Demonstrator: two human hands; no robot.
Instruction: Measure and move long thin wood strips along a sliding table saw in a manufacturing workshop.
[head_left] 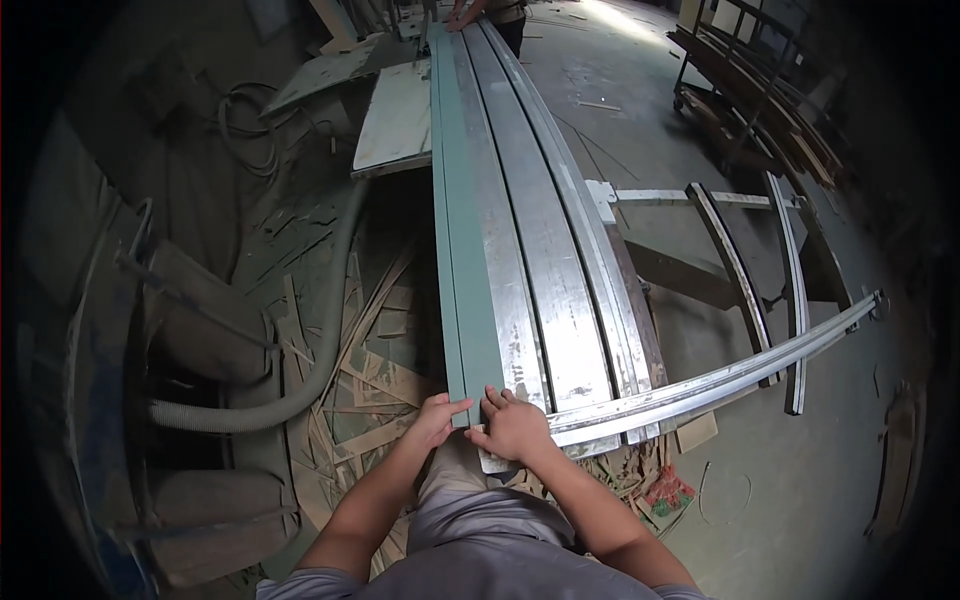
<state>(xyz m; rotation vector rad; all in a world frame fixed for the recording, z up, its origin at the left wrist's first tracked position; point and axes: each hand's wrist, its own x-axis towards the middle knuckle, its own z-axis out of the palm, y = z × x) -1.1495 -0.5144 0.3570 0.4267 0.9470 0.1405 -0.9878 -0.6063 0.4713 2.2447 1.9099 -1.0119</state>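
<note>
Two long green strips of board lie side by side, divided by a thin dark gap: a narrow strip on the left and a wider board on the right. They run away from me along the left edge of a silvery metal sliding table. My left hand is closed on the near end of the narrow strip, thumb on top and the other fingers mostly hidden. At the wider board's near corner, my right hand grips with fingers on its top and thumb by its end.
Another person's hand touches the far end of the boards. A pale side table stands at the left. Below lie wood offcuts and a grey hose. A metal rail crosses at the right; a loaded rack stands beyond.
</note>
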